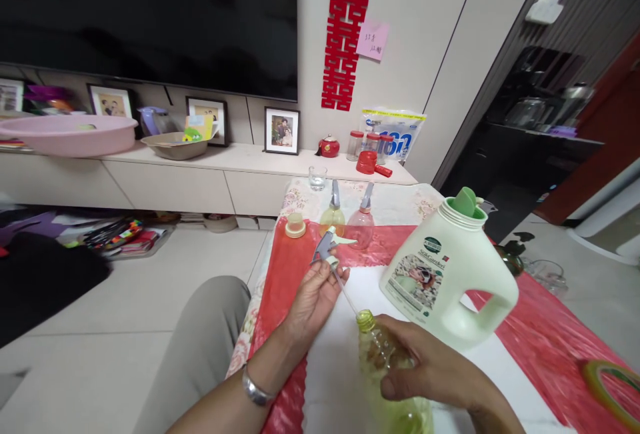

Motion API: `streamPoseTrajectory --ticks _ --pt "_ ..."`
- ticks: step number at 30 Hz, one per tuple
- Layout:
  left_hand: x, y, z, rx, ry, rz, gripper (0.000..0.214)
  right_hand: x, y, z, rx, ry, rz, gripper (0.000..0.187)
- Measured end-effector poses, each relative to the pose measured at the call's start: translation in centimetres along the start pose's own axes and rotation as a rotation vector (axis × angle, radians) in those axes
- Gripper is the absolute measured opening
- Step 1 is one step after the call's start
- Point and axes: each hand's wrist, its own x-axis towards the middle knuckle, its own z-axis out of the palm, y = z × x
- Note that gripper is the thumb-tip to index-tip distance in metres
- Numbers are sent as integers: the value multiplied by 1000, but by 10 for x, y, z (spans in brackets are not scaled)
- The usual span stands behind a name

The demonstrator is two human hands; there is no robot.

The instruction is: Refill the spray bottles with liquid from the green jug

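My left hand (320,287) is closed on the collar of a grey-and-white spray trigger head (327,245). Its thin dip tube slants down to the mouth of a yellow-green clear bottle (367,321); whether the tip is inside or just at the rim I cannot tell. Around that bottle's side wraps my right hand (425,367), thumb across the front. Right of the hands stands a large pale green detergent jug (450,274), uncapped, with a green spout in its neck. A yellowish cap (295,225) sits at the table's left edge.
Behind my left hand stand a yellow spray bottle (333,214) and a pink spray bottle (361,224). A small glass (317,178) is at the table's far edge. Tape (615,387) lies at right, near a dark pump bottle (513,257). White paper (330,381) covers part of the red sheet.
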Motion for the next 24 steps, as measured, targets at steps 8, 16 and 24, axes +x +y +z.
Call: streamPoseTrajectory --ticks 8,16,24 --pt "9 0 -7 26 185 18 7 -26 -4 -25 -74 -74 129 75" --pt "15 -3 -11 205 252 -15 6 -38 6 -36 9 25 53 96" --pt "8 -8 -11 353 253 -73 25 -18 12 -25 178 241 -102 83"
